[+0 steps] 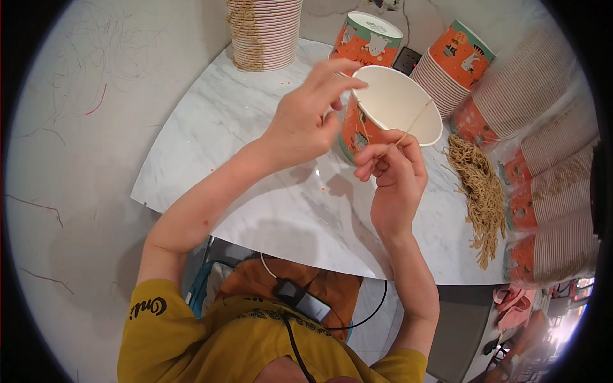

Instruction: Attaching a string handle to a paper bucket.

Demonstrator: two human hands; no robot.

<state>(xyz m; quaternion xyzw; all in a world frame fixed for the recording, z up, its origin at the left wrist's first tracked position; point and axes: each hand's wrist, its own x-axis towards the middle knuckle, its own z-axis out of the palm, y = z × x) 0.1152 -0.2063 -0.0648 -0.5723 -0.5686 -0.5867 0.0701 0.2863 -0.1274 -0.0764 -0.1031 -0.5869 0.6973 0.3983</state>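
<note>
A paper bucket [421,118], white inside and orange with animal prints outside, stands tilted on the table in front of me. Thin tan string [418,116] crosses its mouth from the right rim, and another strand hangs down its outer left side. My right hand [396,166] is at the bucket's near side, its fingers pinched on the string. By the left rim is my left hand [306,115], with fingers spread and reaching over the edge; nothing shows in its grasp. The fingertips partly overlap the bucket, so whether they touch it is unclear.
A bundle of tan strings [479,198] lies on the marbled table [274,198], right of my hands. Plastic-wrapped bucket stacks [555,198] line the right edge. Behind stand an upside-down bucket [369,41], another stack [447,70] and a tall stack [271,35] with strings hanging.
</note>
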